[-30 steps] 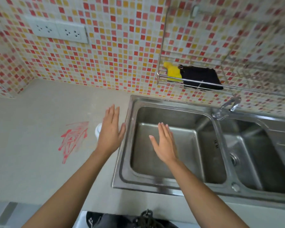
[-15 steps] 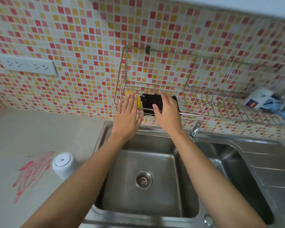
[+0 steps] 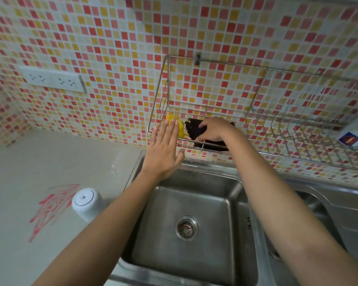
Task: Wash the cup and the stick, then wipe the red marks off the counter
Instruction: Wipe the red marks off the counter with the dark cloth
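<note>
A white cup [image 3: 86,203] stands upside down on the counter, left of the sink. Red marks [image 3: 50,209] are smeared on the counter beside it. In the wire rack [image 3: 256,112] on the tiled wall lie a yellow sponge [image 3: 181,129] and a black cloth [image 3: 191,129]. My right hand [image 3: 214,130] is inside the rack, its fingers curled round the black cloth. My left hand [image 3: 165,149] hovers flat with straight fingers in front of the rack's left end, over the yellow sponge. No stick is visible.
The steel sink basin [image 3: 159,234] with its drain [image 3: 187,228] lies below my arms; a second basin [image 3: 329,219] is to the right. Packets [image 3: 353,135] sit at the rack's right end. A double socket [image 3: 54,80] is on the wall at left.
Both hands rose from over the sink to the wall rack. My right hand went into the rack and closed on the black cloth; the view tilted up.
</note>
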A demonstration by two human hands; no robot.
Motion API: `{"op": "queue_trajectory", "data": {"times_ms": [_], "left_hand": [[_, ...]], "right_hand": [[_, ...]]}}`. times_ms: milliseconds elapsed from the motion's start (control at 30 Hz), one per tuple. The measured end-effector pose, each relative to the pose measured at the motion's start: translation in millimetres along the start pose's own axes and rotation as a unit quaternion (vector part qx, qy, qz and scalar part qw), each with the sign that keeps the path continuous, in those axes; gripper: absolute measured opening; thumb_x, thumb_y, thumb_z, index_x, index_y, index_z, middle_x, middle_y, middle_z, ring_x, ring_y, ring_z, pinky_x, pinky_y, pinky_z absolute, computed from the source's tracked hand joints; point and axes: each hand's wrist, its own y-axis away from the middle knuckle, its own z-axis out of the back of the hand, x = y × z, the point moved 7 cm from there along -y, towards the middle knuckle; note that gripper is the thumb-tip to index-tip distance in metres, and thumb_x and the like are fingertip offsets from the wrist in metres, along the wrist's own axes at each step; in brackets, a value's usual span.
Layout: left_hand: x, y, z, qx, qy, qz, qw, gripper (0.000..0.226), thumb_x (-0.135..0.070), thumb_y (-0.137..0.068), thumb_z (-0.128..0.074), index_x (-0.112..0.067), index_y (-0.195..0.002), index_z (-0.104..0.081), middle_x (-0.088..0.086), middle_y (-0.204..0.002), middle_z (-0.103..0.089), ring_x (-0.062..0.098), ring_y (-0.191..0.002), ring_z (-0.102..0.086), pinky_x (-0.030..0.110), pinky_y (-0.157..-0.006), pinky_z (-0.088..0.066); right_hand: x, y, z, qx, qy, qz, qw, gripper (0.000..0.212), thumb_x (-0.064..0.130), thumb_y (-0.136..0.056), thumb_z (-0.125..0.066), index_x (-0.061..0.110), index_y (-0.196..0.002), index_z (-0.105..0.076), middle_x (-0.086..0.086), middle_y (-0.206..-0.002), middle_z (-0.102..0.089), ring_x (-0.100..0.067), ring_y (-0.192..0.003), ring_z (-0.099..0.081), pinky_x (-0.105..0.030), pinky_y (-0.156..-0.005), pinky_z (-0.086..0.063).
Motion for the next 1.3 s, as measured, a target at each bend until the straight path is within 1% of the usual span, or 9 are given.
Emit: {"op": "queue_trajectory", "data": {"times_ms": [200, 333, 467, 633, 733, 867, 1000, 1167, 1300], "left_hand": [[-0.6, 0.5, 1.9, 0.012, 0.002, 0.004, 1.0, 0.073, -0.049, -0.099, -0.025, -0.014, -0.154, 0.006, 0.005, -0.163, 0.007, 0.017, -0.147, 0.016, 0.038, -0.118, 0.016], [0.8, 0.8, 2.2, 0.024, 0.003, -0.002, 1.0, 0.072, -0.05, -0.099, -0.024, -0.014, -0.154, 0.005, 0.004, -0.163, 0.004, 0.02, -0.15, 0.01, 0.038, -0.118, 0.016], [2.7, 10.7, 10.1, 0.03, 0.024, -0.02, 0.999, 0.073, -0.051, -0.099, -0.026, -0.014, -0.154, 0.005, 0.005, -0.163, 0.005, 0.019, -0.15, 0.012, 0.036, -0.119, 0.014], [40.7, 68.3, 14.3, 0.004, 0.134, 0.002, 0.991, 0.075, -0.044, -0.1, -0.04, -0.021, -0.155, 0.005, -0.005, -0.162, 0.016, 0.012, -0.146, 0.023, 0.032, -0.12, 0.004], [94.2, 112.6, 6.8, -0.016, 0.131, 0.059, 0.989, 0.075, -0.046, -0.099, -0.042, -0.022, -0.155, 0.0, -0.003, -0.163, 0.01, 0.016, -0.149, 0.017, 0.034, -0.118, 0.007], [172.6, 163.0, -9.6, -0.005, 0.158, 0.183, 0.97, 0.087, -0.065, -0.09, -0.044, -0.021, -0.155, -0.006, 0.001, -0.164, 0.002, 0.02, -0.15, 0.008, 0.042, -0.121, -0.003], [223.4, 206.1, -30.8, 0.005, 0.278, 0.24, 0.93, 0.093, -0.053, -0.075, -0.074, -0.011, -0.144, -0.029, 0.008, -0.151, -0.026, 0.025, -0.14, -0.031, 0.032, -0.109, -0.029], [256.2, 232.7, -70.9, 0.084, 0.386, 0.216, 0.893, 0.092, -0.048, -0.054, -0.089, -0.021, -0.129, -0.042, -0.002, -0.123, -0.046, 0.009, -0.114, -0.045, 0.02, -0.098, -0.035], [263.3, 227.8, -90.7, 0.126, 0.442, 0.178, 0.87, 0.086, -0.032, -0.059, -0.092, -0.03, -0.128, -0.04, -0.016, -0.119, -0.049, -0.004, -0.109, -0.047, 0.0, -0.089, -0.032]], "right_hand": [[0.2, 8.7, 4.6, -0.017, 0.0, 0.02, 1.0, 0.049, 0.024, -0.091, -0.062, 0.018, -0.138, -0.053, -0.007, -0.144, -0.05, -0.028, -0.125, -0.05, -0.035, -0.098, -0.043], [2.3, 9.2, 2.2, -0.095, 0.04, -0.008, 0.995, 0.038, 0.009, -0.089, -0.059, 0.018, -0.126, -0.061, -0.006, -0.116, -0.064, -0.026, -0.099, -0.061, -0.03, -0.069, -0.044], [-5.1, 19.3, 10.9, -0.198, 0.042, -0.048, 0.978, 0.03, 0.005, -0.089, -0.054, 0.022, -0.111, -0.064, -0.005, -0.101, -0.063, -0.027, -0.089, -0.061, -0.032, -0.065, -0.047], [18.4, 84.3, 42.1, -0.439, -0.065, 0.025, 0.896, 0.032, 0.007, -0.091, -0.054, 0.011, -0.121, -0.065, -0.01, -0.116, -0.06, -0.028, -0.102, -0.057, -0.034, -0.076, -0.051], [51.2, 119.6, 51.9, -0.484, -0.116, 0.061, 0.865, 0.029, 0.008, -0.088, -0.053, 0.009, -0.113, -0.07, -0.01, -0.108, -0.062, -0.025, -0.093, -0.056, -0.025, -0.07, -0.039], [108.6, 136.3, -3.3, -0.419, -0.131, 0.107, 0.892, 0.024, 0.011, -0.086, -0.054, 0.014, -0.102, -0.071, -0.004, -0.097, -0.061, -0.02, -0.084, -0.052, -0.029, -0.064, -0.044], [158.1, 120.7, -134.6, -0.243, -0.151, 0.072, 0.956, 0.022, 0.015, -0.083, -0.054, 0.022, -0.096, -0.071, 0.004, -0.094, -0.058, -0.02, -0.089, -0.056, -0.036, -0.071, -0.051], [227.0, 123.8, -274.7, -0.08, -0.173, 0.019, 0.981, 0.027, 0.025, -0.088, -0.053, 0.027, -0.11, -0.067, 0.005, -0.108, -0.055, -0.021, -0.096, -0.058, -0.034, -0.077, -0.049], [278.6, 139.2, -340.8, -0.048, -0.147, 0.033, 0.987, 0.042, 0.047, -0.092, -0.046, 0.023, -0.122, -0.064, 0.001, -0.115, -0.06, -0.023, -0.1, -0.059, -0.039, -0.076, -0.055]]}}
